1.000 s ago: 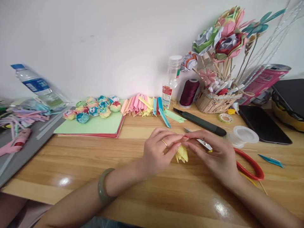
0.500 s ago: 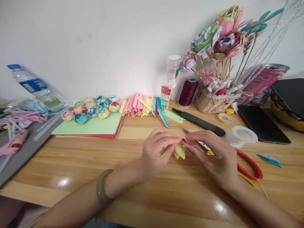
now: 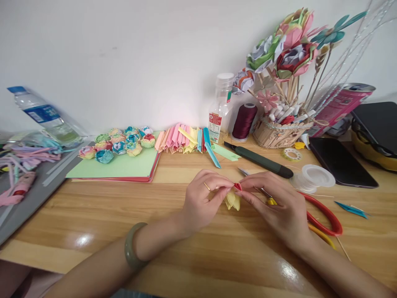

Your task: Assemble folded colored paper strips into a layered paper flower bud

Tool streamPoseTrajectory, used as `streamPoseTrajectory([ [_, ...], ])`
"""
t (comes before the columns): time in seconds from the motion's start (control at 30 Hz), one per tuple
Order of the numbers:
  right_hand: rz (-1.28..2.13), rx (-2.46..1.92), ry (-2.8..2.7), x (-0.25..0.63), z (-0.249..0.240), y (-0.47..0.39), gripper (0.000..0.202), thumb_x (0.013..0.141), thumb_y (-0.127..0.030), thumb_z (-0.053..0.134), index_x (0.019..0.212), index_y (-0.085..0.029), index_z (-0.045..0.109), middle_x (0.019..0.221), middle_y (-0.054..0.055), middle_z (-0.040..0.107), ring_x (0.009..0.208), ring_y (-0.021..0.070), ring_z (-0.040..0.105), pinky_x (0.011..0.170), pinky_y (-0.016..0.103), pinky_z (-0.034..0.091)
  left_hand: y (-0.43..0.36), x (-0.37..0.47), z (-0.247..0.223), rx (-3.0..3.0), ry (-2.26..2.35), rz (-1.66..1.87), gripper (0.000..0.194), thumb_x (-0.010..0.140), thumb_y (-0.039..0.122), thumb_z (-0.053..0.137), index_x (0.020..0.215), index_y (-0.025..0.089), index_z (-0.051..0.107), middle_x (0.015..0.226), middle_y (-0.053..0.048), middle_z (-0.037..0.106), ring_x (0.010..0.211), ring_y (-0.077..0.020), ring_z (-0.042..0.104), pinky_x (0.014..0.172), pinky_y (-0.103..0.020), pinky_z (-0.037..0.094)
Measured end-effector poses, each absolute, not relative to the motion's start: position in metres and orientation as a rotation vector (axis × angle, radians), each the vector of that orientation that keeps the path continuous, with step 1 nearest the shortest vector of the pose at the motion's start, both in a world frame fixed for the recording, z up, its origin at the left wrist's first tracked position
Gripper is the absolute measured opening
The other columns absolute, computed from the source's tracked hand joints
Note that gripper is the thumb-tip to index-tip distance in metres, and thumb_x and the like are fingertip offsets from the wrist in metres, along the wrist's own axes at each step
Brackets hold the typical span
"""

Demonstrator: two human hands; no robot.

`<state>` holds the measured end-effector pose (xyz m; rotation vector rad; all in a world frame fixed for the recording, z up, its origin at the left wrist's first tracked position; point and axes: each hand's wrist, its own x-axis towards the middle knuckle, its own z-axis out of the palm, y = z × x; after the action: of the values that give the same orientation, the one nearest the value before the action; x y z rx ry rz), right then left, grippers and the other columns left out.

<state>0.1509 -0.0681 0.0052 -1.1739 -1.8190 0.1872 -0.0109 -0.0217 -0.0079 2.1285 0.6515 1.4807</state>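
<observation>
My left hand (image 3: 203, 200) and my right hand (image 3: 281, 205) meet fingertip to fingertip above the table. Between them is a small folded red paper piece (image 3: 237, 186), pinched by thumb and fingers from both sides. Pale yellow folded paper petals (image 3: 232, 201) hang just below it; whether they are joined to the red piece is hidden by my fingers. Partly under my right hand lie scissors with red and yellow handles (image 3: 333, 223), their blades mostly covered.
Small paper flowers (image 3: 118, 147) sit on green paper sheets (image 3: 114, 169). Behind my hands are folded strips (image 3: 180, 138), a glass bottle (image 3: 216, 120), purple thread (image 3: 245, 122) and a cutter (image 3: 263, 160). A wire spool (image 3: 318, 176), phone (image 3: 343, 161) and flower basket (image 3: 281, 132) stand right.
The red piece shows a little more between my fingertips, and the yellow petals hang slightly lower and to the left. Both hands keep their pinch; the whole view has shifted slightly.
</observation>
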Motion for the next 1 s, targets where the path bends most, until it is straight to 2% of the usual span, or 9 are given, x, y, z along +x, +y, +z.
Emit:
streamPoseTrajectory([
  [0.23,0.174,-1.159,-1.840,0.1513,0.0046,-0.0682,0.013,0.078,-0.014,0.062,0.085,-0.024,0.058,0.078,0.002,0.064,0.074,0.0180,0.060,0.066,0.033,0.048,-0.0218,-0.0101,-0.0077,2.116,0.656,1.467,0.014,0.076,0.005,0.058,0.082,0.017,0.063,0.074,-0.003,0.067,0.074,-0.0123,0.058,0.067,-0.026,0.050],
  [0.57,0.222,-1.103,-1.809,0.1534,0.0023,-0.0658,0.014,0.078,-0.011,0.063,0.077,-0.022,0.054,0.072,0.001,0.059,0.068,0.0152,0.055,0.061,0.030,0.045,-0.0211,-0.0100,-0.0091,2.124,0.655,1.447,0.011,0.076,0.007,0.059,0.083,0.016,0.062,0.075,-0.004,0.066,0.074,-0.0127,0.058,0.068,-0.027,0.049],
  [0.83,0.330,-1.028,-1.846,0.1563,0.0023,-0.0637,0.017,0.078,-0.008,0.061,0.078,-0.022,0.052,0.075,0.001,0.057,0.071,0.0153,0.055,0.064,0.031,0.045,-0.0207,-0.0099,-0.0101,2.090,0.686,1.421,0.009,0.075,0.013,0.063,0.083,0.016,0.060,0.072,-0.003,0.061,0.070,-0.0117,0.056,0.063,-0.024,0.047],
  [1.0,0.478,-1.020,-1.837,0.1582,0.0039,-0.0623,0.012,0.080,-0.014,0.060,0.079,-0.023,0.052,0.074,0.000,0.057,0.069,0.0147,0.054,0.062,0.030,0.045,-0.0192,-0.0099,-0.0089,2.145,0.568,1.445,0.005,0.077,0.011,0.060,0.080,0.015,0.060,0.074,-0.004,0.061,0.073,-0.0120,0.057,0.067,-0.025,0.048],
])
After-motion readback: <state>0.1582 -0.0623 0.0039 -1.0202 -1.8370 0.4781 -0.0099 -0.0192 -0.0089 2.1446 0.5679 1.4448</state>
